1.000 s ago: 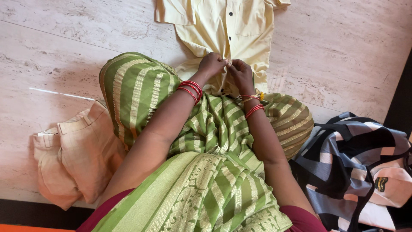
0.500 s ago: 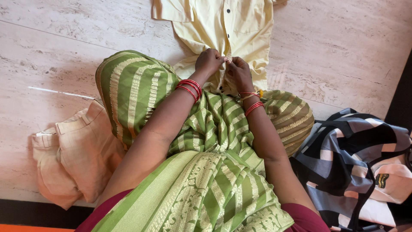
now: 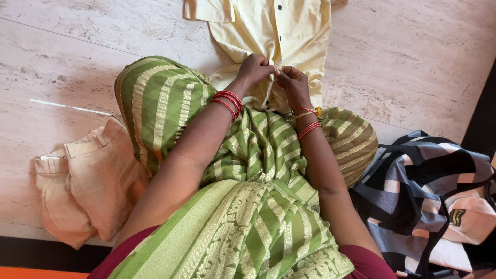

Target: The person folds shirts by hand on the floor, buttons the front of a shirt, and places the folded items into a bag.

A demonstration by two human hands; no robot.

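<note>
While both hands (image 3: 276, 77) pinch its placket, shirt (image 3: 289, 36) lies lengthwise away.

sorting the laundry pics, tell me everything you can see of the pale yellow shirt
The pale yellow shirt lies flat and front-up on the pale marble-look floor, its upper part cut off by the top of the picture. It looks like thin woven cotton, with a short sleeve spread to one side, a chest pocket and dark buttons down the placket. The left hand and right hand pinch the placket together near the lower buttons. Its hem bunches against the person's green striped lap.
</note>
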